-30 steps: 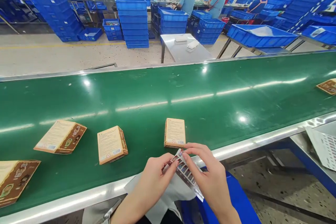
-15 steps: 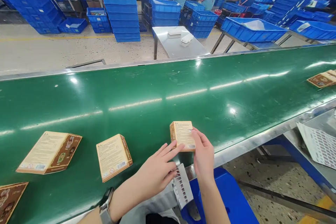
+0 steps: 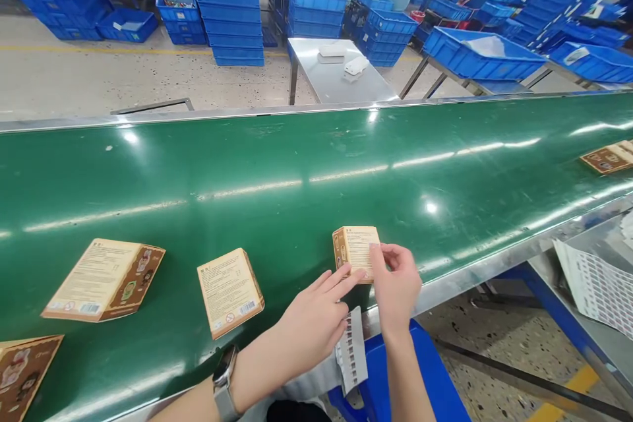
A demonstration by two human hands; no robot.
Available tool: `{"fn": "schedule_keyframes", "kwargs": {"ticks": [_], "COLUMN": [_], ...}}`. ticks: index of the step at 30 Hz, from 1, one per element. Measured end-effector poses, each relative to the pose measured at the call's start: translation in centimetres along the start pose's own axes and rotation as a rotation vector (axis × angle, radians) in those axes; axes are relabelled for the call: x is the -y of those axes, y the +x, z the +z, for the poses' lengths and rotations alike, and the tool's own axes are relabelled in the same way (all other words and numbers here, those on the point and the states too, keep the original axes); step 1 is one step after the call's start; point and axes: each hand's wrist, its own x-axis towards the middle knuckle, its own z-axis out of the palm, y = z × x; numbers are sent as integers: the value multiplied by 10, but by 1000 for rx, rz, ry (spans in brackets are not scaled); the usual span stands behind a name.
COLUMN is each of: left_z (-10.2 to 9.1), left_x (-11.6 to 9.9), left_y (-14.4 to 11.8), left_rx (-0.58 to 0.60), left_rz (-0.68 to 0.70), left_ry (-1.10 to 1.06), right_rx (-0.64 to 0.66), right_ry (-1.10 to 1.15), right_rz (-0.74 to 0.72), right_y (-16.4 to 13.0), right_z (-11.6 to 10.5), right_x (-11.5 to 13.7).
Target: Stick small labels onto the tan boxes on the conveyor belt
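Note:
A small cream-and-brown printed box (image 3: 360, 244) stands on the green conveyor belt (image 3: 277, 158) in front of me. My right hand (image 3: 397, 283) is at its right side, the thumb on the printed face and the other fingers curled. My left hand (image 3: 316, 316) rests its outstretched forefingers on the box's lower front. Below them, its thumb and remaining fingers pinch a white sheet with rows of small dark prints (image 3: 353, 353), which hangs over the belt's near edge. Whether a small piece lies under my right thumb is hidden.
To the left lie a similar box (image 3: 230, 293), another box (image 3: 101, 277) and a partly cut-off box (image 3: 27, 369). More boxes (image 3: 610, 157) lie far right. A printed sheet (image 3: 596, 283) lies on a side table. A blue stool (image 3: 430, 376) stands below. People work beyond stacked blue crates.
The boxes on the near left and the box at my hands have shifted slightly right, and both hands with them. The view has tipped down a little. My hold looks much the same.

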Motion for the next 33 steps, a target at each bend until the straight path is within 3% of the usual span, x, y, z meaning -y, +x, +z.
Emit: {"fn": "schedule_keyframes", "kwargs": {"ticks": [3,7,9,12,14,16,18,19,21,23,27,33], "left_z": [-9,-41,-57,-69,-71,-70,-71,-73,-77,-82,-89,-98], "left_x": [-6,-24,-32,-38,-40,-43,-49,-53,-63,-70,-72,-63], "left_y": [-10,-51,-82,-135,-169,-197,-217,-223,-230,-233,-244,-269], "left_rx": [-48,-162,-304,-548,-605,-718,-885,-914,-802,-628,-522,-388], "left_rz": [-30,-342,-501,-621,-670,-718,-709,-652,-489,-407,-542,-566], "left_ry": [-120,-408,-528,-757,-875,-744,-324,-91,202,204,-18,-125], "right_rx": [-10,34,312,877,1010,1031,1098,1153,1273,1364,1477,1400], "right_ry": [-28,-55,13,70,93,137,164,169,177,192,142,-69], "right_rz": [61,-102,-219,-232,-166,-110,-104,-116,-129,-121,-202,-659], "right_y": [5,-13,-36,-76,-102,-126,-148,-158,-175,-187,-195,-203], "right_z": [-8,-33,-48,-58,-50,-34,-16,-8,4,10,13,16], "right_x": [8,32,47,64,71,75,80,83,89,95,107,121]}}
